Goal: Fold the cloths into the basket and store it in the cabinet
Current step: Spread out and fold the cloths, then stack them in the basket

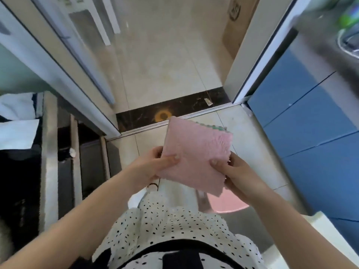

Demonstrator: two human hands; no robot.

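Observation:
A folded pink cloth (196, 152) is held flat in the air at waist height, above the tiled floor. A green cloth edge (214, 126) peeks out along its far right side. My left hand (155, 166) grips the cloth's near left edge, thumb on top. My right hand (236, 171) grips the near right corner, thumb on top as well. A pink rounded object (227, 202), possibly the basket, shows below the cloth and is mostly hidden by it.
Blue cabinet fronts (310, 133) line the right under a steel counter with a sink (347, 41). A doorway with a dark threshold (174, 111) lies ahead. A sliding door frame (64, 70) and dark shelving (64, 162) stand at left. A cardboard box (237, 24) stands beyond the door.

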